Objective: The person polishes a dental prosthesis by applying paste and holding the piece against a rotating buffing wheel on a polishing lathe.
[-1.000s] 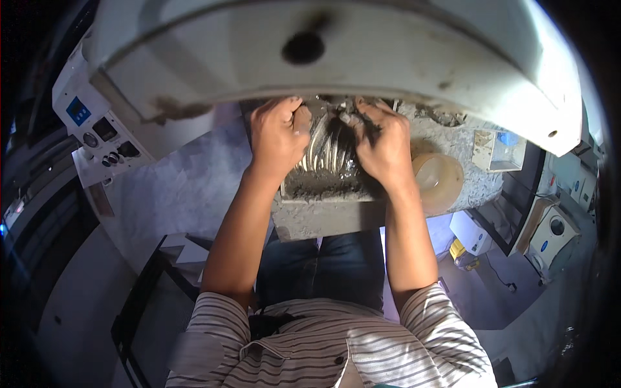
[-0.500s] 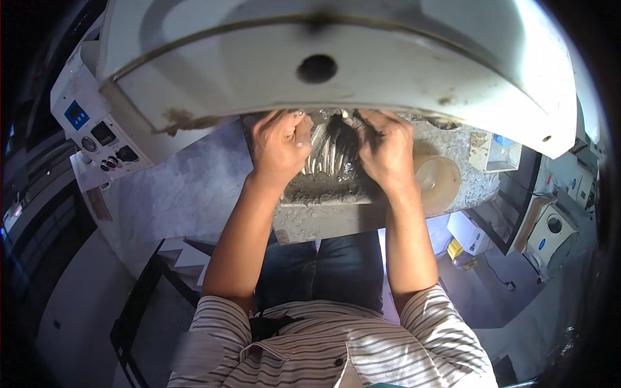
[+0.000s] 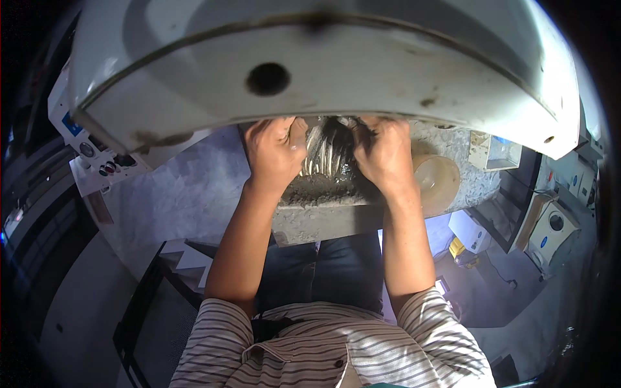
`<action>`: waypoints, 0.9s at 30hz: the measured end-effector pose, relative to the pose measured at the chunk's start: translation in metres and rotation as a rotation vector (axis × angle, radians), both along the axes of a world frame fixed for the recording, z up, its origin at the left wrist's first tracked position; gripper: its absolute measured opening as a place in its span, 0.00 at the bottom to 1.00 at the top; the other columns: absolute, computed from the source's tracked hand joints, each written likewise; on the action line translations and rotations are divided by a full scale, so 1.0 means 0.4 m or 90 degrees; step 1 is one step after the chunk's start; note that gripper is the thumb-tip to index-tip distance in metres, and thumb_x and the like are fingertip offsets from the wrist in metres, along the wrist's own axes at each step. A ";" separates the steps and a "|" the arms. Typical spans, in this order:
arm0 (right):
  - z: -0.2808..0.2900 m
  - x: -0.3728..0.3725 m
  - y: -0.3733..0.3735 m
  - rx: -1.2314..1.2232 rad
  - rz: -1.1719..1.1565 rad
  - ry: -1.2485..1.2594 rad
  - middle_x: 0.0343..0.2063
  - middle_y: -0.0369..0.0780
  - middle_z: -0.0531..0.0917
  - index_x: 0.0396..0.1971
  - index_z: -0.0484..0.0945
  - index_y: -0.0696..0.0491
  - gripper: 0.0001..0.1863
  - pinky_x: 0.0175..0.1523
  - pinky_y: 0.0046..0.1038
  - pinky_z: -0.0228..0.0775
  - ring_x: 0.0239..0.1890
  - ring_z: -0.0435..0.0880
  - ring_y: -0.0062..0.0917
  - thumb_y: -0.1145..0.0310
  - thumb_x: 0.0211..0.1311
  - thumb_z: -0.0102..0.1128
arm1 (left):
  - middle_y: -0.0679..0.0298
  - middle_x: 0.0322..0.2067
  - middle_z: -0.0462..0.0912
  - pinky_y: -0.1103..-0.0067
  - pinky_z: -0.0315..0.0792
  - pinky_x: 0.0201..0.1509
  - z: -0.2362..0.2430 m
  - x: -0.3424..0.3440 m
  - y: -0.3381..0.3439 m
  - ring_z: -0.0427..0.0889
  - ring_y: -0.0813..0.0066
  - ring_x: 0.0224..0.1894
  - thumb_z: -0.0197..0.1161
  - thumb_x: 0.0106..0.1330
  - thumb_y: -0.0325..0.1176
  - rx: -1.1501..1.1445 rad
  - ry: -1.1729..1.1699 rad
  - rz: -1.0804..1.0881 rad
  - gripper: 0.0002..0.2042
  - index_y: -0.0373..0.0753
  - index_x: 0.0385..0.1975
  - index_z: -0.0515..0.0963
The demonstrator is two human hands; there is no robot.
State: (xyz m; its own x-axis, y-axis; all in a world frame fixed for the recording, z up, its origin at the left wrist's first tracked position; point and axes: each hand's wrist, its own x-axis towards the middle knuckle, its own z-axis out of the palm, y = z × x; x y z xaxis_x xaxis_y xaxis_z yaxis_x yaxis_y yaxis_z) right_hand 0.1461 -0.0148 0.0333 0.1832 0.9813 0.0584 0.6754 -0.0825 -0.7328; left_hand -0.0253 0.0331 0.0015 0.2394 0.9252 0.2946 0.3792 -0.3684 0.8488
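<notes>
1. Lower in the frame since the earlier picture, the white machine hood (image 3: 388,71) covers more of my fingertips; my hands barely shift.
2. At upper centre my left hand (image 3: 277,152) and right hand (image 3: 387,152) curl inward; I can't tell whether either grips anything.
3. Between them lies the mud-smeared ribbed piece (image 3: 326,158): pale ribs show, crumbly grey mud (image 3: 323,193) lines its lower side; how much is left, I can't judge.
4. Right of centre sits a translucent bowl (image 3: 435,181); the hood's edge blocks my view.
</notes>
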 end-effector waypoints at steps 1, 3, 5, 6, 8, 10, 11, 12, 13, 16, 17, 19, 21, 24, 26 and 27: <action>0.005 -0.002 -0.002 0.007 0.013 -0.011 0.31 0.50 0.84 0.35 0.83 0.59 0.14 0.42 0.34 0.75 0.36 0.83 0.46 0.83 0.45 0.59 | 0.59 0.19 0.77 0.79 0.68 0.26 0.003 0.000 -0.001 0.73 0.76 0.20 0.63 0.52 0.15 0.022 -0.016 0.016 0.05 0.28 0.21 0.73; 0.012 0.006 -0.007 -0.055 -0.018 0.023 0.30 0.50 0.84 0.35 0.83 0.58 0.14 0.44 0.36 0.74 0.36 0.83 0.46 0.84 0.46 0.58 | 0.60 0.18 0.76 0.80 0.68 0.26 0.020 0.008 -0.004 0.71 0.77 0.20 0.63 0.52 0.16 -0.006 -0.004 0.008 0.05 0.28 0.21 0.73; 0.004 0.007 0.005 -0.042 -0.001 0.004 0.36 0.54 0.83 0.40 0.82 0.61 0.21 0.47 0.36 0.76 0.39 0.83 0.47 0.86 0.41 0.56 | 0.61 0.18 0.75 0.80 0.67 0.26 0.027 0.007 -0.007 0.70 0.79 0.20 0.64 0.53 0.16 -0.029 0.010 0.001 0.06 0.28 0.22 0.72; 0.018 -0.002 0.008 -0.064 0.016 0.003 0.34 0.54 0.83 0.40 0.83 0.59 0.20 0.47 0.37 0.75 0.39 0.83 0.47 0.85 0.42 0.57 | 0.63 0.17 0.74 0.80 0.66 0.26 0.027 0.000 -0.007 0.69 0.81 0.20 0.65 0.53 0.17 -0.057 0.007 0.017 0.06 0.28 0.22 0.72; 0.018 -0.001 0.005 -0.058 0.017 0.011 0.34 0.54 0.83 0.40 0.83 0.59 0.20 0.46 0.37 0.75 0.39 0.83 0.48 0.85 0.42 0.57 | 0.65 0.16 0.73 0.82 0.65 0.25 0.025 -0.008 -0.007 0.67 0.83 0.20 0.65 0.53 0.17 -0.100 -0.012 0.034 0.06 0.28 0.22 0.73; 0.033 0.001 0.004 -0.077 -0.012 0.061 0.34 0.54 0.83 0.38 0.83 0.58 0.18 0.47 0.38 0.74 0.39 0.82 0.49 0.85 0.43 0.57 | 0.66 0.17 0.74 0.82 0.65 0.25 0.032 -0.003 -0.011 0.66 0.84 0.21 0.64 0.53 0.17 -0.113 0.027 0.022 0.04 0.28 0.25 0.75; 0.030 0.000 0.004 -0.075 -0.012 0.061 0.34 0.54 0.83 0.38 0.83 0.58 0.18 0.47 0.38 0.74 0.39 0.82 0.49 0.85 0.43 0.57 | 0.66 0.18 0.75 0.82 0.65 0.26 0.040 0.004 -0.009 0.66 0.85 0.21 0.63 0.54 0.16 -0.111 0.080 0.011 0.03 0.27 0.28 0.77; 0.025 -0.005 0.005 -0.076 -0.014 0.051 0.34 0.53 0.83 0.38 0.83 0.58 0.18 0.47 0.39 0.74 0.39 0.82 0.49 0.85 0.43 0.58 | 0.65 0.20 0.78 0.83 0.66 0.26 0.012 -0.003 -0.008 0.68 0.85 0.22 0.62 0.55 0.15 -0.140 0.099 0.008 0.07 0.26 0.34 0.80; 0.019 -0.012 0.006 -0.076 -0.017 0.042 0.33 0.53 0.83 0.38 0.84 0.57 0.18 0.47 0.39 0.74 0.39 0.82 0.49 0.85 0.43 0.58 | 0.65 0.20 0.78 0.83 0.66 0.26 0.009 -0.011 -0.008 0.68 0.85 0.22 0.62 0.55 0.15 -0.137 0.099 0.009 0.07 0.26 0.34 0.80; 0.007 -0.010 -0.006 -0.005 -0.006 -0.008 0.31 0.49 0.84 0.35 0.83 0.57 0.15 0.43 0.37 0.74 0.35 0.83 0.46 0.84 0.45 0.59 | 0.61 0.22 0.81 0.82 0.69 0.33 0.029 -0.016 -0.020 0.77 0.81 0.26 0.60 0.55 0.16 -0.217 -0.058 0.035 0.08 0.28 0.35 0.80; 0.008 -0.007 -0.008 0.018 -0.002 -0.009 0.29 0.47 0.84 0.34 0.82 0.57 0.11 0.40 0.34 0.75 0.32 0.83 0.43 0.83 0.48 0.59 | 0.61 0.22 0.81 0.82 0.69 0.33 0.028 -0.009 -0.018 0.77 0.81 0.26 0.60 0.55 0.16 -0.216 -0.056 0.038 0.08 0.28 0.35 0.80; 0.009 -0.011 -0.008 -0.009 -0.014 0.021 0.30 0.48 0.84 0.34 0.82 0.57 0.11 0.40 0.34 0.75 0.33 0.84 0.43 0.82 0.49 0.60 | 0.57 0.22 0.82 0.79 0.72 0.34 0.022 -0.001 -0.006 0.80 0.73 0.25 0.59 0.53 0.15 0.004 0.155 -0.032 0.07 0.27 0.31 0.80; 0.005 -0.007 -0.007 -0.065 -0.048 0.071 0.31 0.48 0.85 0.34 0.82 0.57 0.10 0.41 0.34 0.75 0.34 0.85 0.42 0.81 0.50 0.61 | 0.56 0.22 0.81 0.76 0.73 0.30 0.016 -0.007 -0.006 0.81 0.66 0.23 0.60 0.51 0.15 0.035 0.196 -0.039 0.05 0.25 0.28 0.78; 0.019 -0.010 -0.024 -0.036 -0.014 0.051 0.32 0.49 0.84 0.34 0.83 0.59 0.13 0.41 0.34 0.75 0.34 0.84 0.42 0.84 0.46 0.60 | 0.55 0.24 0.82 0.76 0.75 0.30 0.024 -0.044 -0.022 0.82 0.69 0.26 0.60 0.52 0.15 0.064 0.061 -0.026 0.05 0.27 0.28 0.79; 0.022 -0.008 -0.031 -0.035 0.008 0.057 0.34 0.50 0.84 0.36 0.83 0.61 0.16 0.43 0.34 0.76 0.36 0.84 0.43 0.86 0.43 0.59 | 0.55 0.26 0.83 0.76 0.75 0.30 0.023 -0.032 -0.025 0.82 0.69 0.26 0.60 0.52 0.15 0.081 0.033 -0.018 0.05 0.27 0.28 0.79; 0.019 -0.009 -0.033 -0.033 -0.005 0.063 0.34 0.50 0.84 0.36 0.83 0.62 0.16 0.42 0.34 0.76 0.35 0.84 0.43 0.86 0.43 0.59 | 0.54 0.27 0.83 0.76 0.76 0.31 0.023 -0.028 -0.025 0.83 0.69 0.26 0.60 0.52 0.14 0.100 0.006 -0.008 0.05 0.27 0.28 0.79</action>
State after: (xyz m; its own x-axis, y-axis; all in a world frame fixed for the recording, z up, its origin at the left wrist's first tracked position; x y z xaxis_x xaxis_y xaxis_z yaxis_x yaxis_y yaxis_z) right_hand 0.1424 -0.0281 0.0409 0.1934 0.9810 -0.0116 0.5992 -0.1275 -0.7904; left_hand -0.0365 0.0232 0.0106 0.2537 0.8647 0.4336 0.3808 -0.5014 0.7769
